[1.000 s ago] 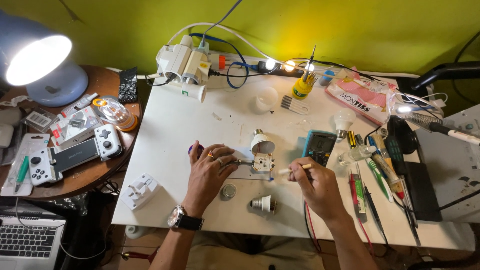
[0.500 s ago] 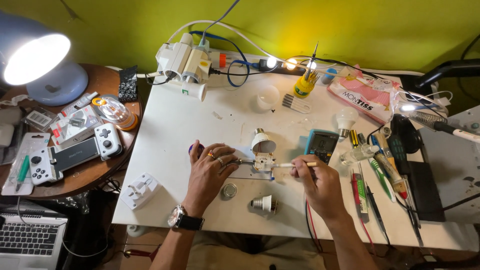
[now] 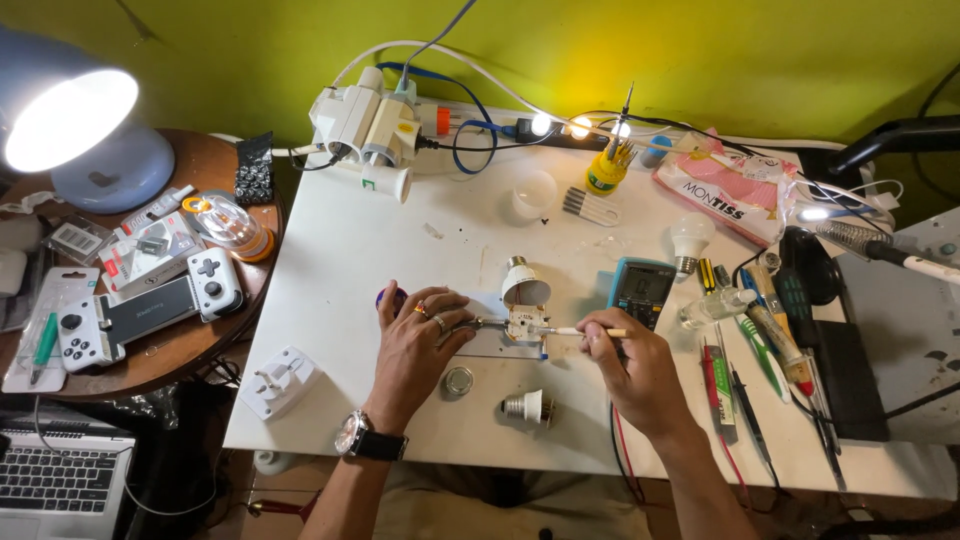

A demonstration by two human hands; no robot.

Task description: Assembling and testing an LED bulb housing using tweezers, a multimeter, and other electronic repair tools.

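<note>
From the head camera, looking down on a white table (image 3: 350, 260), the left hand (image 3: 420, 340) lies near the middle of the near half, fingers closed on a pair of metal tweezers (image 3: 488, 323) whose tips reach right to a small circuit board (image 3: 525, 322); the board lies flat on the table just right of that hand and between both hands; the right hand (image 3: 630, 360) sits just right of the board, its fingers pinched together around a thin pale brush-like stick (image 3: 580, 331) whose tip touches the board's right edge; just beyond the board stands a white bulb housing (image 3: 524, 285), tilted with its open end toward the camera; nearer than the board lie a small round metal disc (image 3: 458, 380) and a bulb base (image 3: 525, 405) on its side; a blue multimeter (image 3: 641, 288) rests just beyond the right hand; farther right a row of screwdrivers (image 3: 770, 340) lies by a whole white bulb (image 3: 690, 238); at the far left a lit desk lamp (image 3: 75, 120) stands on a round brown side table (image 3: 200, 340).
</note>
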